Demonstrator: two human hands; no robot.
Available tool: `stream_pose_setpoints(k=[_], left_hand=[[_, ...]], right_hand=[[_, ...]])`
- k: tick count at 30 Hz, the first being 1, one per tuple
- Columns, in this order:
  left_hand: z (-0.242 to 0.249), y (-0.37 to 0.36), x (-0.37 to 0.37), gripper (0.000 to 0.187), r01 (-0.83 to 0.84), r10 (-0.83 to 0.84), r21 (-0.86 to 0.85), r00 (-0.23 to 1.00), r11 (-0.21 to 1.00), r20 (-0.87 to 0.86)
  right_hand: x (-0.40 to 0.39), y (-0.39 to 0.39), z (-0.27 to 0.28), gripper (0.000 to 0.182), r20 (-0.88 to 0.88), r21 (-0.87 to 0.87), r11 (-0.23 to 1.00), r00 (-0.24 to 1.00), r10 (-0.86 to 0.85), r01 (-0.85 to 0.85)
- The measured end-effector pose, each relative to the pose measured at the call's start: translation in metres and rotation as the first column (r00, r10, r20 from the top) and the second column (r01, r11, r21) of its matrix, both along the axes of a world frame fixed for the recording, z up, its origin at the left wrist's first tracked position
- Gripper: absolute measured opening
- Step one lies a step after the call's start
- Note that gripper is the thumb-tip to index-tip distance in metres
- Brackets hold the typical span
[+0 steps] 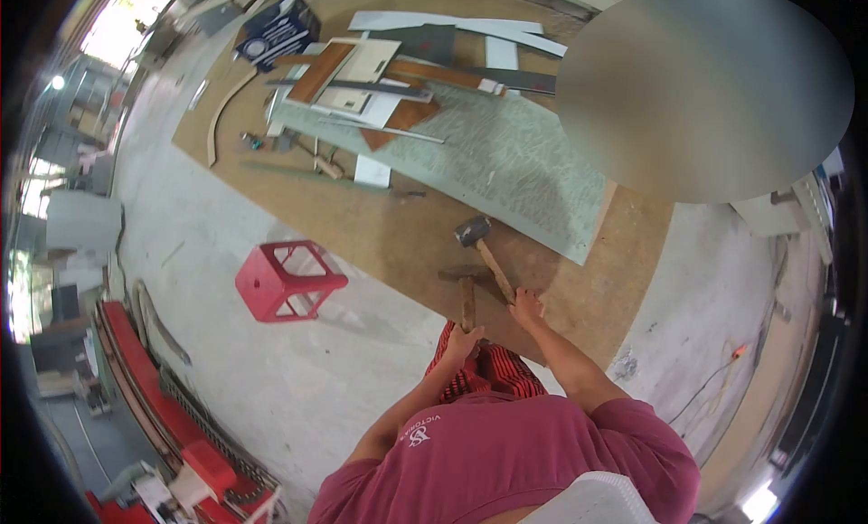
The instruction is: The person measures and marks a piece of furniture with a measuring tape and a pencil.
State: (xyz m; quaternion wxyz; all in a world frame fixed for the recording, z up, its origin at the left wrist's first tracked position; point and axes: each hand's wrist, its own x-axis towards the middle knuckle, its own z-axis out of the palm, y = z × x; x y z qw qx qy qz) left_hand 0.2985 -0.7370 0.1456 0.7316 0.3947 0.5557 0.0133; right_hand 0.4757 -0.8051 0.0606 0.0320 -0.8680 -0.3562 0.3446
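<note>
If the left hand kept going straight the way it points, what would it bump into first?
Probably the small wooden piece that the left hand already grips; just past its far end lies the hammer held by the right hand. Depth is hard to judge.

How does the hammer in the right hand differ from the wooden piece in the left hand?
The hammer has a dark head on its wooden handle; the wooden piece is one plain stick with no head. The hammer slants up toward the grey sheet; the wooden piece runs nearly straight away from the person. Both lie over the brown board, each gripped at its near end, by the right hand and left hand.
</note>
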Motion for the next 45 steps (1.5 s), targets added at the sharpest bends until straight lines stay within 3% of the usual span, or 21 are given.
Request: stream_pose_setpoints(k=[1, 4, 9, 12, 13, 15, 18, 22, 24, 27, 29, 31, 33, 36, 39, 40, 44, 45], left_hand=[[0.001, 0.002, -0.001, 0.019, -0.014, 0.015, -0.055, 1.0, 0.998, 0.002], [0.0, 0.005, 0.001, 0.019, -0.018, 0.019, -0.012, 1.0, 1.0, 0.016], [0.008, 0.01, 0.006, 0.019, 0.029, -0.03, -0.059, 0.999, 0.998, -0.02], [0.01, 0.011, 0.008, 0.019, 0.035, -0.036, -0.044, 0.999, 0.998, -0.04], [0.009, 0.009, 0.007, 0.019, 0.012, -0.013, -0.041, 1.0, 0.999, -0.022], [0.0, 0.009, 0.003, 0.019, 0.052, -0.053, -0.038, 0.999, 0.998, -0.015], [0.001, 0.007, 0.003, 0.017, 0.071, -0.071, -0.025, 0.997, 0.997, -0.012], [0.006, 0.006, 0.007, 0.017, -0.007, 0.006, -0.03, 1.0, 1.0, -0.027], [-0.001, 0.001, 0.007, 0.017, 0.013, -0.014, -0.009, 0.999, 1.0, -0.048], [-0.006, -0.016, 0.017, 0.017, 0.008, -0.007, 0.017, 0.999, 1.0, -0.047], [-0.007, -0.022, 0.025, 0.018, -0.017, 0.018, 0.033, 0.999, 0.999, -0.032], [-0.011, -0.029, 0.025, 0.02, -0.064, 0.064, 0.012, 0.998, 0.998, -0.012], [-0.023, -0.033, 0.029, 0.019, -0.017, 0.018, -0.007, 0.999, 1.0, 0.043], [-0.043, -0.039, 0.027, 0.023, 0.114, -0.108, -0.102, 0.992, 0.988, 0.064], [-0.076, -0.038, 0.033, 0.031, 0.293, -0.292, -0.176, 0.956, 0.94, 0.03], [-0.088, -0.039, 0.028, 0.034, 0.352, -0.355, -0.177, 0.935, 0.919, 0.018], [-0.109, -0.048, 0.033, 0.038, 0.304, -0.326, -0.245, 0.944, 0.921, -0.051], [-0.104, -0.047, 0.035, 0.039, 0.374, -0.394, -0.233, 0.918, 0.898, -0.047]], right_hand=[[0.001, 0.002, 0.001, 0.05, 0.003, 0.007, 1.0, 1.0, -0.03, 0.03], [0.009, 0.003, 0.007, 0.048, -0.067, -0.014, 0.98, 0.978, -0.197, 0.197], [0.058, -0.002, 0.024, 0.036, 0.109, 0.029, 0.991, 0.985, -0.132, 0.13], [0.095, -0.016, -0.039, 0.029, 0.111, 0.13, 0.941, 0.939, -0.326, 0.311], [0.101, -0.02, -0.026, 0.029, 0.104, 0.13, 0.929, 0.927, -0.359, 0.346], [0.112, -0.037, 0.014, 0.032, 0.097, 0.055, 0.995, 0.991, -0.09, 0.085], [0.106, -0.054, 0.002, 0.035, -0.012, 0.022, 0.992, 0.993, -0.121, 0.121], [0.071, -0.091, 0.028, 0.039, -0.077, 0.162, 0.941, 0.954, -0.289, 0.298], [0.041, -0.125, 0.023, 0.035, -0.076, 0.33, 0.862, 0.921, -0.382, 0.385], [-0.003, -0.184, 0.018, 0.037, -0.074, 0.333, 0.806, 0.865, -0.496, 0.49], [-0.032, -0.224, 0.024, 0.035, -0.112, 0.175, 0.775, 0.794, -0.597, 0.607], [-0.071, -0.266, 0.022, 0.032, -0.134, 0.18, 0.729, 0.751, -0.647, 0.66], [-0.105, -0.301, 0.023, 0.034, -0.178, -0.021, 0.723, 0.709, -0.683, 0.691], [-0.157, -0.34, 0.025, 0.035, -0.168, -0.149, 0.676, 0.656, -0.736, 0.721], [-0.211, -0.376, -0.009, 0.034, -0.198, -0.113, 0.668, 0.642, -0.74, 0.735], [-0.22, -0.372, 0.001, 0.032, -0.182, -0.12, 0.614, 0.591, -0.786, 0.78], [-0.243, -0.36, 0.024, 0.032, -0.188, -0.112, 0.516, 0.492, -0.85, 0.849], [-0.246, -0.356, 0.032, 0.032, -0.222, -0.125, 0.508, 0.475, -0.852, 0.852]])
